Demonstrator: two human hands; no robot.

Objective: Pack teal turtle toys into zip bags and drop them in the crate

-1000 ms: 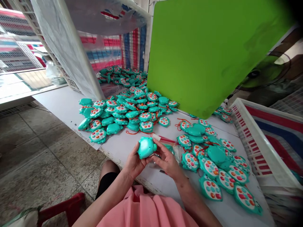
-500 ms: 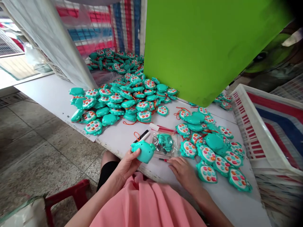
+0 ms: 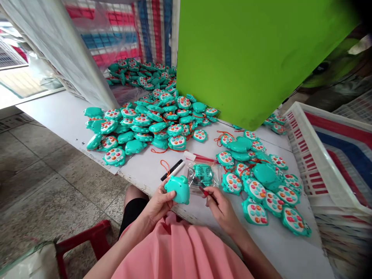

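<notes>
My left hand [image 3: 161, 201] grips a teal animal-shaped button toy [image 3: 178, 190] with its smooth back facing me. An orange cord loop [image 3: 165, 167] shows just above it. In my right hand [image 3: 219, 207] is a slim red-and-black screwdriver [image 3: 205, 192], its thin dark tip pointing left, apart from the toy. Beyond my right hand lies a clear zip bag [image 3: 216, 172] with a teal toy [image 3: 202, 173] inside. A black marker [image 3: 176, 166] and a white pen-like stick [image 3: 178, 167] rest behind the held toy.
A large heap of teal toys [image 3: 142, 122] spreads over the table's back left. Another group [image 3: 261, 178] lies at the right, many with colored buttons up. A green panel [image 3: 247, 58] stands behind. White plastic baskets [image 3: 328, 162] are at the right edge, a red stool [image 3: 99, 236] lower left.
My right hand has picked the screwdriver up from the table and turned it toward the left. My left hand has tilted the toy and moved it slightly right.
</notes>
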